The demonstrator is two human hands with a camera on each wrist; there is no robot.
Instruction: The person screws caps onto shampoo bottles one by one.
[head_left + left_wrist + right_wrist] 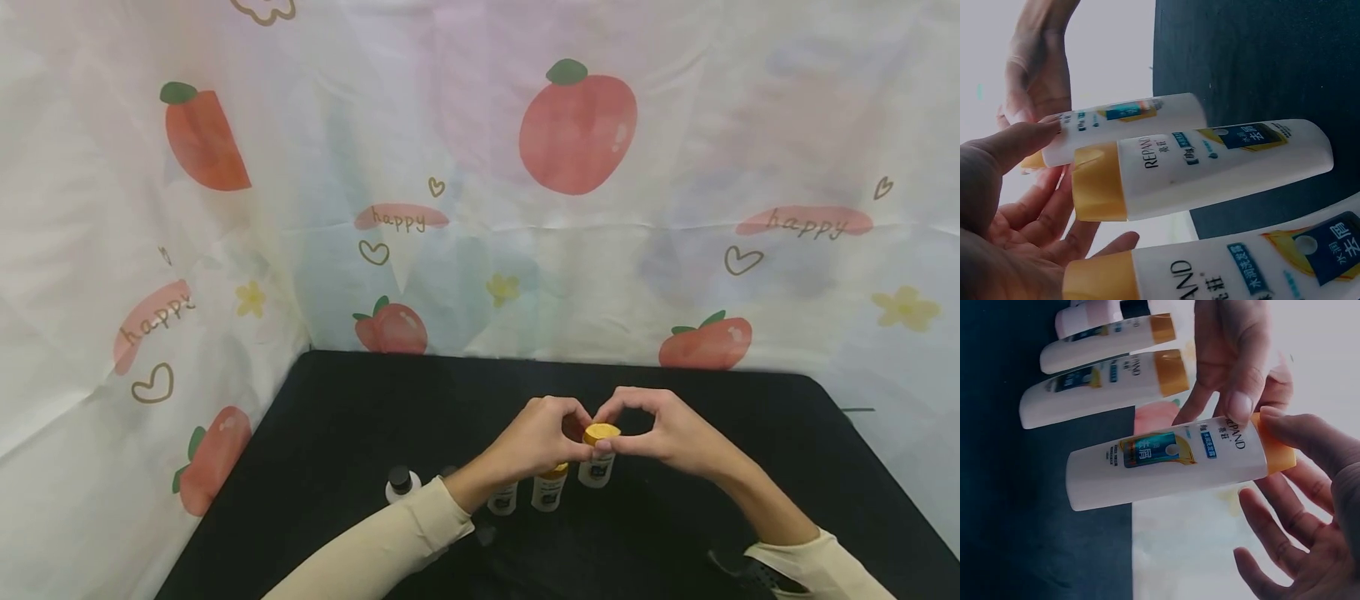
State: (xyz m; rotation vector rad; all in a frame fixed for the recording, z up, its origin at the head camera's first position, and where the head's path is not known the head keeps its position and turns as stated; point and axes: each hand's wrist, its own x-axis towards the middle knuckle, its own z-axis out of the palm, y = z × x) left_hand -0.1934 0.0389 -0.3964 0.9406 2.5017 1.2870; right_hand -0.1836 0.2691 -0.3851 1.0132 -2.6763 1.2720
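Both hands meet at the top of a white shampoo bottle with a yellow cap, the rightmost in its row. My left hand pinches it just below the cap, thumb on the label side. In the right wrist view, my right hand's thumb presses the yellow cap while the index finger lies behind it; the other fingers spread loosely. The bottle is upright; whether its base touches the table I cannot tell. Two matching shampoo bottles, a middle one and a left one, stand beside it, partly behind my left arm.
Farther left stands a white bottle with a black cap, partly covered by the left sleeve. Everything stands on a black table. A fruit-printed cloth hangs behind the table and along its left side.
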